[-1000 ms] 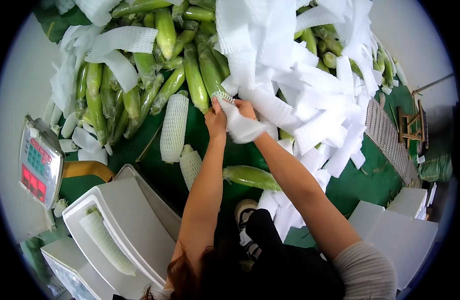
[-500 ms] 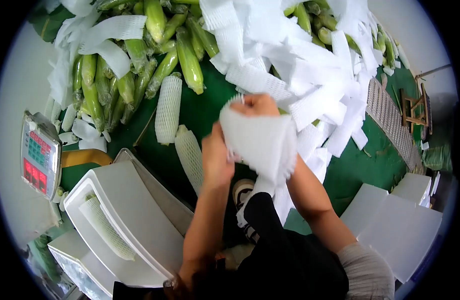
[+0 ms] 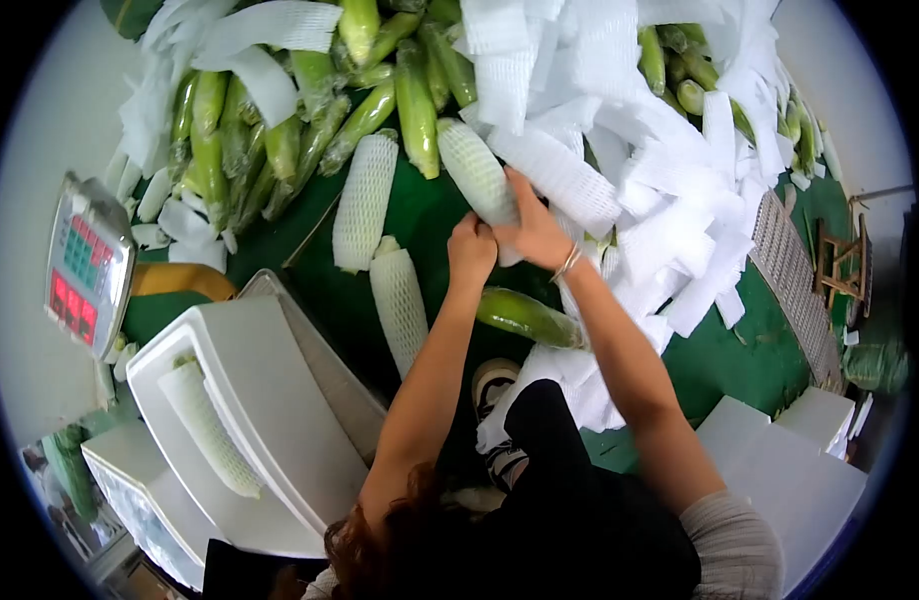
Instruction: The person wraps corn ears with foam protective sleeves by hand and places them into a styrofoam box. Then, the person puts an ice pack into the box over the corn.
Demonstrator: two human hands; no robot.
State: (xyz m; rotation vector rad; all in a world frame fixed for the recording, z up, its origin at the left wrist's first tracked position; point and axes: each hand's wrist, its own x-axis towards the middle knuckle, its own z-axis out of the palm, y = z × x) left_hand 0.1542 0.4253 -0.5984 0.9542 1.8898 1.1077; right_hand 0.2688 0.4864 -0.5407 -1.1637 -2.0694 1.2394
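Head view: heaped white netting [image 3: 680,215] lies over green floor [image 3: 720,365] between pale walls [image 3: 65,140].

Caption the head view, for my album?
Two bare hands gripping a white net-sleeved vegetable above a green floor, beside white foam sleeves.

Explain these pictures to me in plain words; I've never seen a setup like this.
There is no robot here: these are a person's bare hands, filmed by one camera worn on the head, looking down. The right hand holds a pale vegetable in a white foam net; the left hand is at its near end. On the green surface lie film-wrapped green vegetables, other netted ones and loose white nets. To the left are a scale and a white container.
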